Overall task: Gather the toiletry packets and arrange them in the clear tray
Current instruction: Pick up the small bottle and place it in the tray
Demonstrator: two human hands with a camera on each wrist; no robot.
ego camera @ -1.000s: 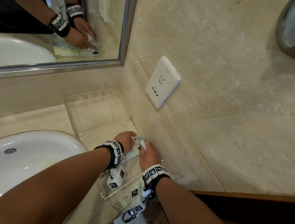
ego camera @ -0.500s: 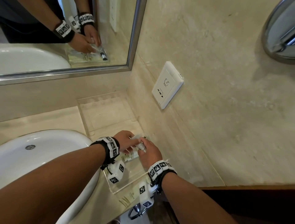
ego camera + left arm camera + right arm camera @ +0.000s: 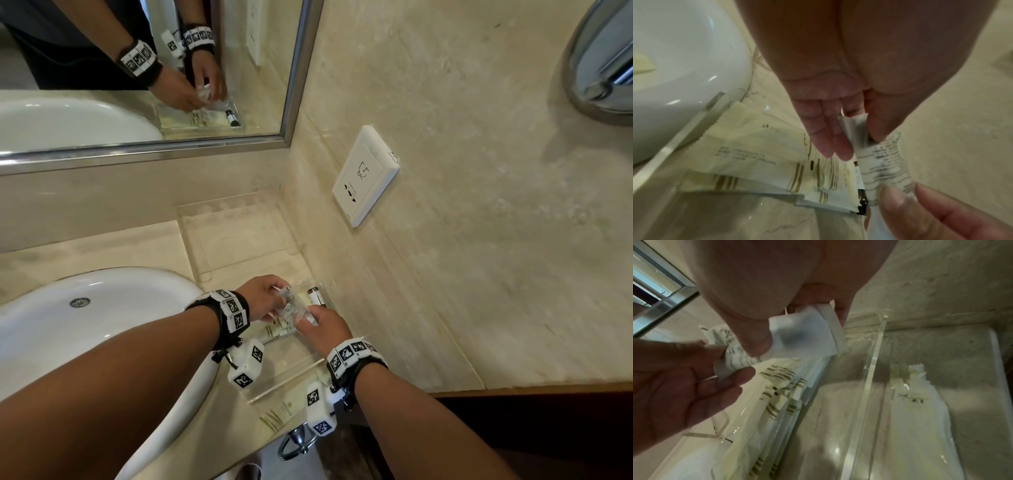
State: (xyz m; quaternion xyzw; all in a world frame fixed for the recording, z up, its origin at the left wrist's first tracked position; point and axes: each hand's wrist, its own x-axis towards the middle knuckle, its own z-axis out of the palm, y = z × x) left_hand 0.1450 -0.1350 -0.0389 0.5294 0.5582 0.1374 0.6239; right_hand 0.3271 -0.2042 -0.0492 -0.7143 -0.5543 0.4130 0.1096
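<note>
Both hands hold one white packet (image 3: pixel 294 308) with small black print just above the near clear tray (image 3: pixel 286 386). My left hand (image 3: pixel 274 301) pinches its far end between thumb and fingers (image 3: pixel 840 146). My right hand (image 3: pixel 308 320) pinches the near end (image 3: pixel 807 337) between thumb and fingers. Several cream packets (image 3: pixel 274 334) with gold stripes lie flat in the tray's left part (image 3: pixel 777 154), under the held packet. One more cream packet (image 3: pixel 279 413) lies on the counter in front of the tray, outside its wall (image 3: pixel 873 361).
A small dark-capped bottle (image 3: pixel 315 296) lies in the tray beside the right wall. A second clear tray (image 3: pixel 236 236) sits further back in the corner. The white basin (image 3: pixel 85 308) borders the trays on the left. A wall socket (image 3: pixel 364 174) and a mirror (image 3: pixel 137 68) are above.
Both hands have kept hold of the white packet and stayed over the tray's far end. The head view has shifted, and the dark-capped bottle now shows.
</note>
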